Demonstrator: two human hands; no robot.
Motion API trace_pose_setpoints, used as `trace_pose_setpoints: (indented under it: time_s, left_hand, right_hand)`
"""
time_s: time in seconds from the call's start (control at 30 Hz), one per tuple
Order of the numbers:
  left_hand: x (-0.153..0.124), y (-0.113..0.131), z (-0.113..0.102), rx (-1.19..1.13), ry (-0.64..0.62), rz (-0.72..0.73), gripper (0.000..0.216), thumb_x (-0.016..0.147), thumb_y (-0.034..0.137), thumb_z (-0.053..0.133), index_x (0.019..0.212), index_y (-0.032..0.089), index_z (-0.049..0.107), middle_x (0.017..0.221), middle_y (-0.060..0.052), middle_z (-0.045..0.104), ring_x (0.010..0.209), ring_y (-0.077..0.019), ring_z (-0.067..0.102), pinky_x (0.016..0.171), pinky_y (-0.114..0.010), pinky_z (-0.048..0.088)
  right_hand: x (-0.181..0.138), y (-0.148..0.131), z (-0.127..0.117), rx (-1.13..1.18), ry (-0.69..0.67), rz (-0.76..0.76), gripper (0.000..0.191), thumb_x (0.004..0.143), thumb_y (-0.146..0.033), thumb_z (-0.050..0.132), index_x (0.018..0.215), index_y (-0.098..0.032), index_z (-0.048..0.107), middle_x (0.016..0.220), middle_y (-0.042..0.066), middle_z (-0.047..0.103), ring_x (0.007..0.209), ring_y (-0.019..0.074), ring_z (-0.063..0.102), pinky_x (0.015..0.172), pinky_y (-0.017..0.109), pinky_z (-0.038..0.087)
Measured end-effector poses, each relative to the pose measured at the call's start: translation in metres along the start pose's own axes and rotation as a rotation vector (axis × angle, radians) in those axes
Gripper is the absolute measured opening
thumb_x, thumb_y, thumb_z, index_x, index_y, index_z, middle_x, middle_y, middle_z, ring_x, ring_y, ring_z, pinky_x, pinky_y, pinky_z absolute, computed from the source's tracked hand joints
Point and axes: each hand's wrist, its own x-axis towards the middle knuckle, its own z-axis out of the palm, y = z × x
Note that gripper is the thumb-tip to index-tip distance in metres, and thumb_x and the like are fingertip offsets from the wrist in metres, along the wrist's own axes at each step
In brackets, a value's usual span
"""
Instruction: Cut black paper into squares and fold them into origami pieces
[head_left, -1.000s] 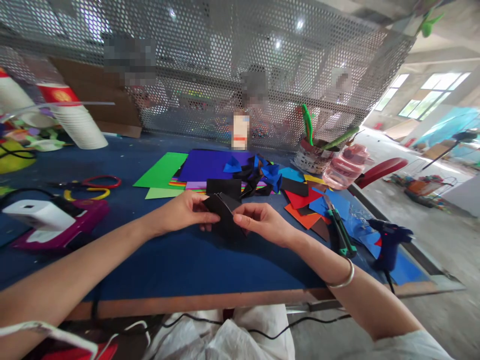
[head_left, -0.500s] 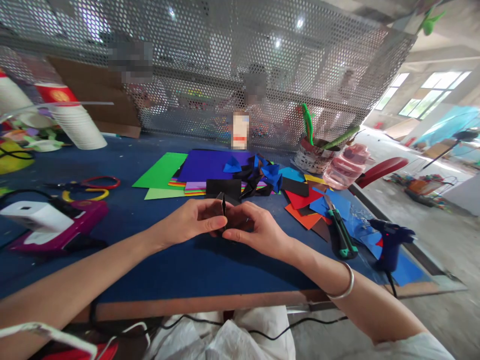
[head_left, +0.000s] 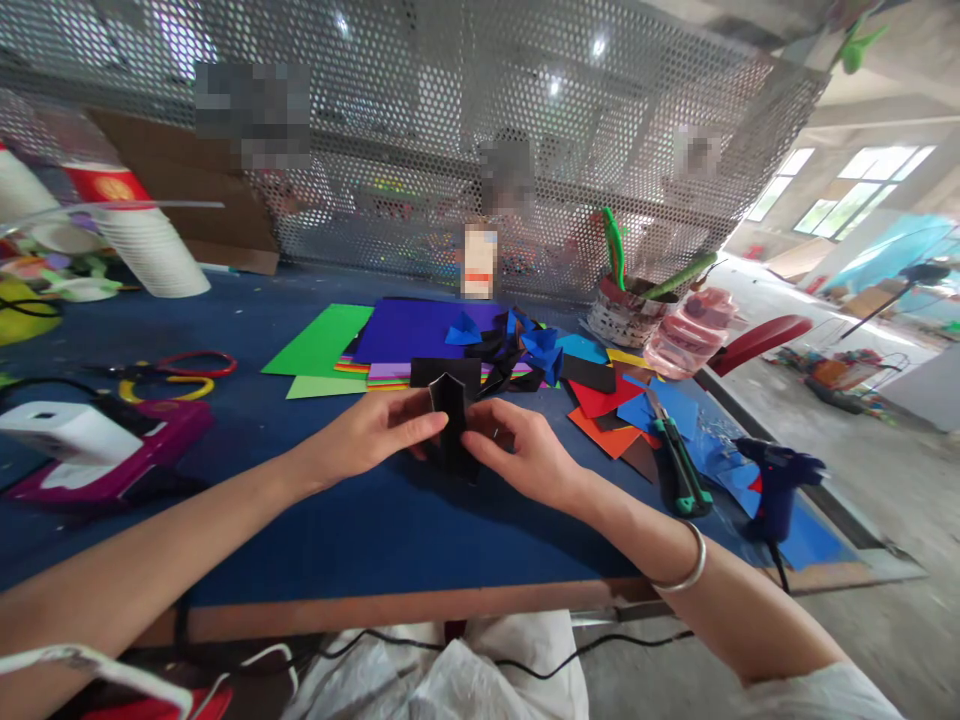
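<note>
A folded piece of black paper (head_left: 453, 425) stands upright between my hands, with a crease down it and its two panels partly spread. My left hand (head_left: 390, 425) pinches its left panel, thumb on the near face. On the other side my right hand (head_left: 521, 445) grips the right edge between thumb and curled fingers. Some of the fingers are hidden behind the paper. Just beyond lie a flat black paper piece (head_left: 446, 372), a stack with a dark blue sheet (head_left: 412, 330) on top, and a pile of folded blue and black paper pieces (head_left: 541, 345).
Right of my hands lie red paper (head_left: 596, 392), a green utility knife (head_left: 681, 465) and a blue glue gun (head_left: 776, 485). Leftward are scissors (head_left: 176, 375), a purple power strip (head_left: 112, 465) and stacked paper cups (head_left: 154, 240). A perforated metal screen (head_left: 390, 130) rises behind.
The black paper has opened out from a nearly closed fold, and its creased inner side now faces me. My right hand has shifted slightly right, away from my left.
</note>
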Motion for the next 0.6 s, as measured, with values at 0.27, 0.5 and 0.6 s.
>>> trace_pose_setpoints:
  time_s: [0.27, 0.5, 0.6]
  left_hand:
    - [0.003, -0.007, -0.006, -0.074, 0.138, -0.025, 0.041, 0.077, 0.06, 0.074, 0.062, 0.024, 0.062, 0.067, 0.001, 0.068, 0.075, -0.0225, 0.067, 0.071, -0.031, 0.058]
    - [-0.002, 0.007, -0.004, -0.078, 0.024, -0.061, 0.035, 0.067, 0.055, 0.087, 0.069, 0.023, 0.071, 0.068, 0.0, 0.073, 0.081, -0.0262, 0.071, 0.072, -0.03, 0.058]
    - [-0.002, 0.006, -0.004, -0.078, -0.015, -0.066, 0.036, 0.066, 0.054, 0.09, 0.075, 0.023, 0.075, 0.073, 0.0, 0.077, 0.082, -0.0268, 0.072, 0.073, -0.03, 0.057]
  right_hand:
    - [0.014, 0.013, -0.008, 0.264, -0.023, 0.174, 0.031, 0.082, -0.048, 0.081, 0.091, -0.022, 0.067, 0.074, -0.004, 0.066, 0.064, 0.0133, 0.062, 0.062, 0.028, 0.056]
    - [0.016, 0.011, -0.008, 0.373, -0.043, 0.182, 0.042, 0.074, -0.053, 0.091, 0.09, -0.02, 0.072, 0.076, -0.003, 0.069, 0.068, 0.0142, 0.062, 0.061, 0.027, 0.056]
    - [0.015, 0.011, -0.008, 0.39, -0.007, 0.153, 0.038, 0.077, -0.049, 0.09, 0.092, -0.02, 0.072, 0.073, -0.004, 0.067, 0.065, 0.013, 0.06, 0.06, 0.026, 0.055]
